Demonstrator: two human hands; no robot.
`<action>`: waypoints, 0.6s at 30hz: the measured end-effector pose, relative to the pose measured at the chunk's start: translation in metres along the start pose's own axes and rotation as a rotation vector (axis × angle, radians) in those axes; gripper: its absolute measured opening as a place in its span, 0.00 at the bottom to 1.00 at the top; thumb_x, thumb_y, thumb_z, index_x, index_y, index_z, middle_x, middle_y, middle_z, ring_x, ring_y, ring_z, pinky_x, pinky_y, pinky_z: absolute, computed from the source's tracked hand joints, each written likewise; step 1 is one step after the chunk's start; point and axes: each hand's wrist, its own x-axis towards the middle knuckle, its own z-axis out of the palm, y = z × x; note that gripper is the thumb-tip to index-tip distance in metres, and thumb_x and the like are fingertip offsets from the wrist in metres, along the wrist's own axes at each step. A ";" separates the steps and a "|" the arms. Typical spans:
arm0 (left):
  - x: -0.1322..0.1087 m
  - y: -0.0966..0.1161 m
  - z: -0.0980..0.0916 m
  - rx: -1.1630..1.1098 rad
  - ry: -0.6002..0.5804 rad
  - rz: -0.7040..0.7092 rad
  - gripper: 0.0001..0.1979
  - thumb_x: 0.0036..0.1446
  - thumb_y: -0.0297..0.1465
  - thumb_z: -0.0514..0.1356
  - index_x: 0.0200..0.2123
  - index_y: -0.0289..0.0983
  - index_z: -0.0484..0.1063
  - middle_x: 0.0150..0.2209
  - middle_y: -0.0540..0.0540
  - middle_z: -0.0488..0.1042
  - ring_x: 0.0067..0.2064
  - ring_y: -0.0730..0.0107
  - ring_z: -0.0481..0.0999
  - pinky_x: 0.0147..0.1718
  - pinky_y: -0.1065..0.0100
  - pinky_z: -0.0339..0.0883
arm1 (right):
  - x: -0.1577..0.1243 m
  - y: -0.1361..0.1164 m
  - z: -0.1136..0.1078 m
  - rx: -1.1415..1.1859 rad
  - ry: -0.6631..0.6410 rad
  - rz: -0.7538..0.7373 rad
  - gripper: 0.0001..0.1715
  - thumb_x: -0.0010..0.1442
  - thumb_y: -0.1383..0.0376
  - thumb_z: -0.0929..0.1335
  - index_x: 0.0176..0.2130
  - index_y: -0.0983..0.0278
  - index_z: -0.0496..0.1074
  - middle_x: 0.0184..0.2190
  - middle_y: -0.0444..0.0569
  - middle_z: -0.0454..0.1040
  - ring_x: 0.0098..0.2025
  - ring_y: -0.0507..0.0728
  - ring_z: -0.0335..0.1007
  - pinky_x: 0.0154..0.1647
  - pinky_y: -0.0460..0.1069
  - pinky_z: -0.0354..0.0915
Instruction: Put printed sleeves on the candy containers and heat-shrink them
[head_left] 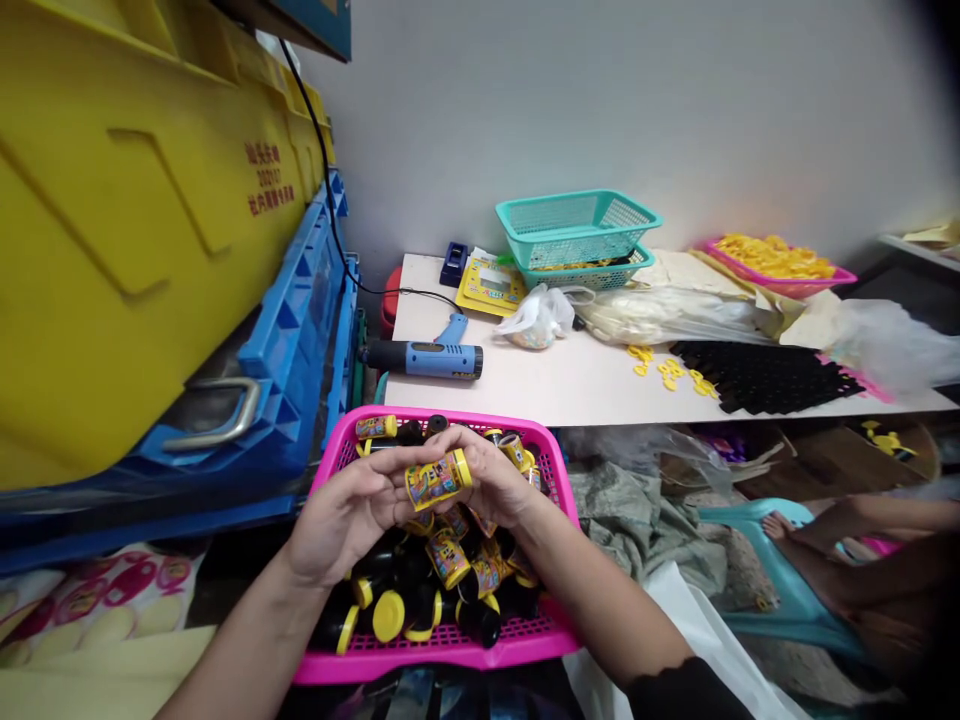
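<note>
Left hand (341, 515) and right hand (491, 480) close fingers on a labelled bottle (435, 482), long axis 8 to 2 o'clock, yellow cap (463, 467) nearer the right hand.

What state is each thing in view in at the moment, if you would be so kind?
Yellow-labelled bottle: capped, held between both hands.
Left hand: gripping the bottle.
Right hand: gripping the bottle.
Pink basket: full of bottles.
Teal baskets: stacked.
Blue heat gun: lying flat.

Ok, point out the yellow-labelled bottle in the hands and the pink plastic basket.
Yellow-labelled bottle (436, 480), head view, on its label.
Pink plastic basket (442, 661), head view, on its front rim.
</note>
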 end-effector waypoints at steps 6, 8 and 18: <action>0.007 -0.007 0.013 0.196 0.186 0.105 0.16 0.41 0.32 0.75 0.36 0.40 0.82 0.40 0.46 0.82 0.35 0.68 0.80 0.35 0.70 0.76 | 0.001 0.001 0.003 -0.023 0.048 -0.011 0.32 0.48 0.48 0.77 0.46 0.61 0.69 0.38 0.43 0.71 0.31 0.48 0.69 0.30 0.43 0.70; 0.008 -0.009 0.013 0.213 0.218 0.104 0.16 0.39 0.32 0.76 0.35 0.39 0.82 0.37 0.47 0.82 0.31 0.71 0.79 0.32 0.73 0.75 | 0.000 0.000 0.004 -0.043 0.031 0.006 0.33 0.48 0.46 0.77 0.46 0.61 0.69 0.37 0.43 0.71 0.29 0.48 0.68 0.29 0.43 0.69; 0.004 -0.011 0.010 0.336 0.182 0.234 0.14 0.41 0.32 0.75 0.34 0.45 0.82 0.39 0.51 0.83 0.40 0.69 0.82 0.40 0.74 0.75 | 0.011 -0.035 -0.004 -0.473 -0.205 0.014 0.34 0.53 0.48 0.74 0.52 0.61 0.66 0.42 0.46 0.70 0.40 0.52 0.67 0.38 0.48 0.67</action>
